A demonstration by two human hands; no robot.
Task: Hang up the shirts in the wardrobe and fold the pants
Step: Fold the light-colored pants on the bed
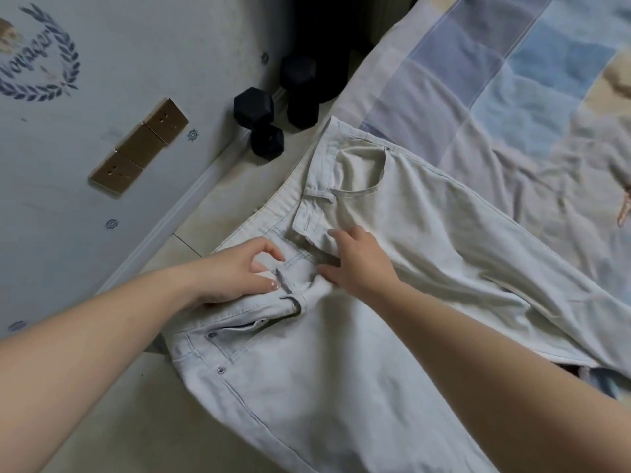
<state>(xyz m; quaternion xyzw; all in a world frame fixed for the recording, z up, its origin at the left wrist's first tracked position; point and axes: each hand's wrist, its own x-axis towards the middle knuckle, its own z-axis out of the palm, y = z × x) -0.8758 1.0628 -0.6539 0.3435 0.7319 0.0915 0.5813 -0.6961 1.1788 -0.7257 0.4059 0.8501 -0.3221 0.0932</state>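
Both hands at the waistband of pale blue denim jeans (341, 353): left hand (235, 274) pinching it, right hand (358, 264) flat, legs trailing right across the bed

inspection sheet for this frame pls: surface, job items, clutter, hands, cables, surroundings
Surface: patchwork blue and beige bedspread; pale tiled floor beside it.
Job's things: pale light-blue denim jeans spread front up, waistband open, hanging over the bed edge. No shirts seen.
Clutter: two black hexagonal dumbbells on the floor by the wall.
Grips: left hand pinches the waistband; right hand rests flat on the fly area.
Cables: nothing seen.
Surroundings: white printed wall with three brass socket plates.
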